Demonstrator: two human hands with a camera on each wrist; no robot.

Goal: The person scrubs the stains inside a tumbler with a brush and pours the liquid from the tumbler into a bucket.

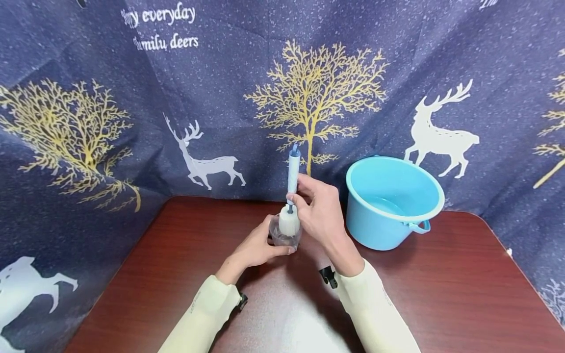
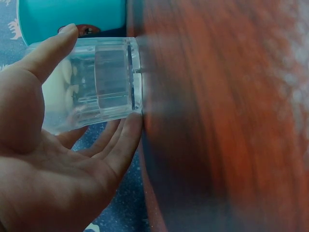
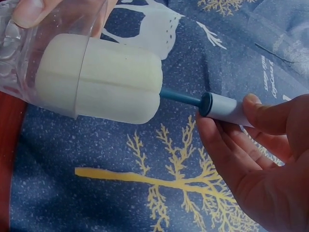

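Observation:
A clear cup stands upright on the table, its base right at the tabletop in the left wrist view. My left hand holds it from the left, thumb on the near side and fingers round the far side. In my right hand is a sponge cup brush, its pale blue handle pinched between thumb and fingers and pointing up. The brush's white sponge head sits partly inside the cup's mouth, its upper part sticking out. A thin dark stem joins sponge and handle.
A light blue bucket with a side handle stands to the right of my right hand, near the back of the reddish-brown table. Behind the table hangs a dark blue cloth printed with trees and deer.

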